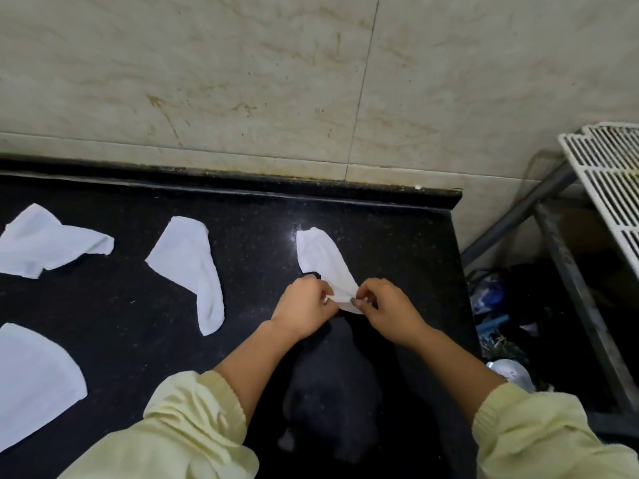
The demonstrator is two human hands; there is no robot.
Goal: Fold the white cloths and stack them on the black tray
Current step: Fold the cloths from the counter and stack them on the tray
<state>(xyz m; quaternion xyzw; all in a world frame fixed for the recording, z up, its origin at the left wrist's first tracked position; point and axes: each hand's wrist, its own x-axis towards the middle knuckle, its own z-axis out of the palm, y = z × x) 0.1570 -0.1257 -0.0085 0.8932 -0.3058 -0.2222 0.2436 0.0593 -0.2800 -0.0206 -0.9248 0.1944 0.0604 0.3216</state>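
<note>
A small white cloth (323,262) lies on the black counter (262,236) at the right, its near end lifted. My left hand (304,307) and my right hand (383,307) both pinch that near end, fingertips close together. Three more white cloths lie to the left: one unfolded in the middle (192,267), a crumpled one at the far left (45,242), and a flat one at the near left edge (33,378). No black tray can be made out.
A stained tiled wall (276,81) rises behind the counter. The counter ends at the right (460,271); beyond it stand a metal frame with white wire racks (608,181) and clutter on the floor (501,323).
</note>
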